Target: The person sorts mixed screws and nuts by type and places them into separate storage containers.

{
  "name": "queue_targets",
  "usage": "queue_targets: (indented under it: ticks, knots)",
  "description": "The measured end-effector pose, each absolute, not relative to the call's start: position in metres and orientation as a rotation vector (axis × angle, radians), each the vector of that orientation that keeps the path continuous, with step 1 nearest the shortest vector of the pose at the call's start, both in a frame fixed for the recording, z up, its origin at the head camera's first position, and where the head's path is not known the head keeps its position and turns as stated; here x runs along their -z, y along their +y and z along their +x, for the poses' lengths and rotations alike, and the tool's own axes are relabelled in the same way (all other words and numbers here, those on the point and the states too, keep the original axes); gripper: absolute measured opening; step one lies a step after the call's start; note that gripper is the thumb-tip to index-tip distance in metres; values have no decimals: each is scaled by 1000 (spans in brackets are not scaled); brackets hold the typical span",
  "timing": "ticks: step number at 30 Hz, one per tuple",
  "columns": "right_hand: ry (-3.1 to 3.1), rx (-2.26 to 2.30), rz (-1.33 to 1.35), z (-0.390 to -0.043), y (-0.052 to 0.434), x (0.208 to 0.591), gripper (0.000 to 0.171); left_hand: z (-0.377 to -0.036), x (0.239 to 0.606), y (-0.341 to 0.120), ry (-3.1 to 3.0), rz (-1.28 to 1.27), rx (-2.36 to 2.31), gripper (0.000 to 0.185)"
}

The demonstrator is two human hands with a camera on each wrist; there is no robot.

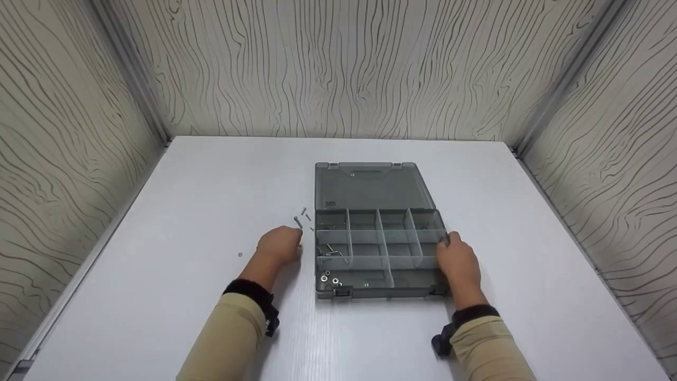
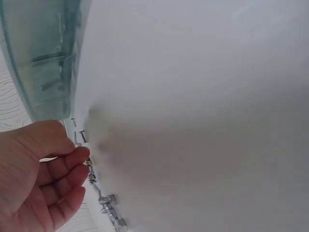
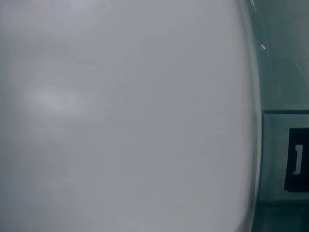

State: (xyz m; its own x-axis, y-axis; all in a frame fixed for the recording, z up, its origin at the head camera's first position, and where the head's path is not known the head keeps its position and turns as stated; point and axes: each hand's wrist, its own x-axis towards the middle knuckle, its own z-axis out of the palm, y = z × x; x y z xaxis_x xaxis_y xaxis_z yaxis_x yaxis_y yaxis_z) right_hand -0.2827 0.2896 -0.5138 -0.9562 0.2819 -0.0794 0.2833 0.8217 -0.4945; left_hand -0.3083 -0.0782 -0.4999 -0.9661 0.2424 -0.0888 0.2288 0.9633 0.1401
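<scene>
Head view: An open grey box (image 1: pixel 378 248) lies in the middle of a white table (image 1: pixel 174 211), its lid (image 1: pixel 370 185) folded back flat on the far side. The tray is split into compartments. Bent metal pieces lie in the left middle compartment, and small nuts (image 1: pixel 329 277) lie in the near left one. The left hand (image 1: pixel 279 244) rests on the table just beside the box's left wall, fingers curled, tips close to a screw (image 1: pixel 298 222). More loose screws (image 1: pixel 305 214) lie on the table just beyond it, near the box's far left corner. One small item (image 1: pixel 240 255) lies alone, well apart to the left. The right hand (image 1: pixel 459 260) grips the box's right edge, fingers curled over the wall. Both forearms wear beige sleeves with dark wrist straps.

Left wrist view: The left hand (image 2: pixel 38 179) shows at lower left, thumb and curled fingers (image 2: pixel 72 159) pinched together on a small piece of hardware at their tips. I cannot tell for certain what the piece is. Several screws (image 2: pixel 107 200) lie on the table just beyond the fingertips. The box (image 2: pixel 43 58) appears at upper left. The table fills the rest, blurred.

Right wrist view: The frame is mostly blurred white table (image 3: pixel 120 116). The box (image 3: pixel 282 96) shows along the right edge, with a dark latch (image 3: pixel 295 166) low on it. The right hand is not in view here.
</scene>
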Motion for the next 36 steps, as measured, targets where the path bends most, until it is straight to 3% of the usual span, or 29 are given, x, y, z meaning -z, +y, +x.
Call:
queue_targets:
  ticks: [6,16,36]
  knots:
    - [2993,815,460,-283,289,514,47,-315,490,-75,3186,440,-345,7]
    - [2984,802,449,-282,290,513,48,-317,474,-51,3279,358,-465,7]
    - [2996,816,423,-283,293,514,47,-323,477,-44,3150,449,-454,11]
